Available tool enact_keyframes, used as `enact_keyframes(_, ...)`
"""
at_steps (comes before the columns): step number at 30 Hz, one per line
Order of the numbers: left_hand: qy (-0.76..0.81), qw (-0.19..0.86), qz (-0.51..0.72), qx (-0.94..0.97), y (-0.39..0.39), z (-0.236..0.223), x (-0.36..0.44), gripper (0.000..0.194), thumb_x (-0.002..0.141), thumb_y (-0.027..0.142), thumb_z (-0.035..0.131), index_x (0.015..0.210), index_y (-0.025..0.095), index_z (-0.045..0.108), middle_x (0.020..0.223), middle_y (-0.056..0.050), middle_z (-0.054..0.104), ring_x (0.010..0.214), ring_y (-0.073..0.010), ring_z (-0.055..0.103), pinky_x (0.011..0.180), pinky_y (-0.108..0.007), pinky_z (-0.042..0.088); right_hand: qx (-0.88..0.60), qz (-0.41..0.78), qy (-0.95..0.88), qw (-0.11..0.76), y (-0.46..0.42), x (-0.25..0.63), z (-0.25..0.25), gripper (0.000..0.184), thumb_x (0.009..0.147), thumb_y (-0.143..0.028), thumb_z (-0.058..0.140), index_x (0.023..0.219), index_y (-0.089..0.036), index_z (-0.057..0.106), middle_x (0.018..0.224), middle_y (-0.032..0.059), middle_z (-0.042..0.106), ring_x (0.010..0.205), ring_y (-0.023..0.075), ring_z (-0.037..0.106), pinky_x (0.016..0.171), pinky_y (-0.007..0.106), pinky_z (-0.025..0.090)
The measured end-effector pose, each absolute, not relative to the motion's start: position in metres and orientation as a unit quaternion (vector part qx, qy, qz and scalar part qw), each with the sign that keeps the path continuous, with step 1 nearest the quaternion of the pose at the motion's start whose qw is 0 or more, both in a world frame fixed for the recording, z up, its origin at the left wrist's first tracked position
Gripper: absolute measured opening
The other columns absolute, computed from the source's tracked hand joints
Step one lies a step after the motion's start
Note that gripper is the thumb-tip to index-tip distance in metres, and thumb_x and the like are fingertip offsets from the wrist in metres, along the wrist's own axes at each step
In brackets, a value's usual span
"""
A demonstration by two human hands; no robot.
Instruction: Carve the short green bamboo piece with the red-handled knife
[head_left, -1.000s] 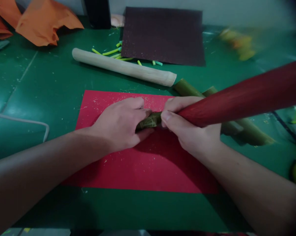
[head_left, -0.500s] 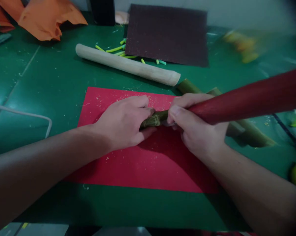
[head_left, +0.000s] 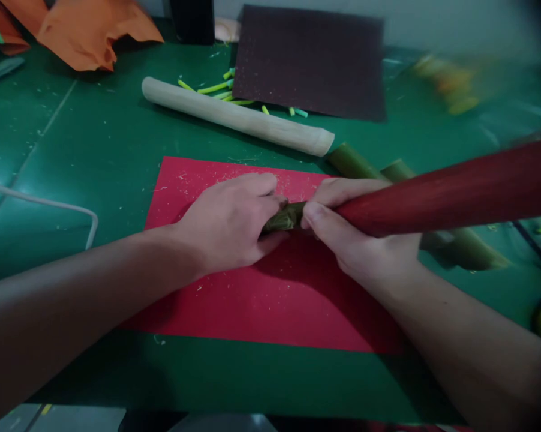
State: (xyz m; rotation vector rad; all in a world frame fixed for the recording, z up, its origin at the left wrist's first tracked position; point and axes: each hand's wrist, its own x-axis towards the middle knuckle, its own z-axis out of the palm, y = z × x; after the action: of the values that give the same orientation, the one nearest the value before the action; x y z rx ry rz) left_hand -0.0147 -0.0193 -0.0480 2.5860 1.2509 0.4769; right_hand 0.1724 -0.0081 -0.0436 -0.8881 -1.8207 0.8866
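My left hand (head_left: 234, 222) presses down over a piece of dark green bamboo (head_left: 285, 219), its fingers wrapped round it. The bamboo lies on a red sheet (head_left: 225, 312) scattered with fine pale shavings. My right hand (head_left: 360, 231) is closed round a thick red-handled tool (head_left: 450, 186); the handle slants up and out of view at the right. Thumb and fingers of this hand cover the tool's working end, close against the bamboo's right part. Both hands are a short way apart.
Behind the sheet lies a pale bamboo length (head_left: 239, 117). Green bamboo pieces (head_left: 472, 246) lie under and beyond the handle. Farther back are a dark sheet (head_left: 310, 63), short yellow-green sticks (head_left: 214, 87) and crumpled orange paper (head_left: 99, 33). A white cord (head_left: 50, 204) is at left.
My right hand has shifted slightly left along the bamboo, and the red handle's far end has dipped a little. The left hand keeps its hold. The whole view has drifted slightly.
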Motion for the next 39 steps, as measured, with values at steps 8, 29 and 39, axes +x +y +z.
enact_keyframes(8, 0.437, 0.121, 0.141, 0.88, -0.021, -0.045, -0.014, 0.023, 0.092, 0.034, 0.057, 0.092, 0.014, 0.07, 0.088, -0.007, 0.06, 0.083, -0.0211, 0.059, 0.07, -0.033, 0.046, -0.356, 0.374, -0.731, 0.447, -0.007, 0.174, -0.045, 0.025, 0.08, -0.012, 0.062, 0.057, -0.022, 0.06, 0.054, -0.0036, 0.057, 0.049, 0.0095, 0.051, 0.047, 0.025, 0.041)
enact_keyframes(29, 0.429, 0.104, 0.145, 0.886, -0.021, -0.046, -0.014, 0.025, 0.094, 0.033, 0.054, 0.094, 0.014, 0.07, 0.091, -0.009, 0.062, 0.086, -0.023, 0.061, 0.07, -0.035, 0.046, -0.352, 0.371, -0.735, 0.445, -0.007, 0.175, -0.043, 0.026, 0.081, -0.012, 0.063, 0.057, -0.023, 0.061, 0.053, -0.0037, 0.056, 0.048, 0.0098, 0.05, 0.047, 0.026, 0.041)
enact_keyframes(39, 0.433, 0.11, 0.134, 0.885, -0.02, -0.044, -0.015, 0.028, 0.094, 0.036, 0.053, 0.095, 0.014, 0.07, 0.09, -0.009, 0.06, 0.085, -0.0235, 0.06, 0.066, -0.035, 0.044, -0.324, 0.328, -0.802, 0.381, -0.008, 0.176, -0.037, 0.023, 0.079, -0.016, 0.067, 0.059, -0.024, 0.058, 0.056, -0.0029, 0.06, 0.05, 0.0125, 0.055, 0.047, 0.029, 0.042)
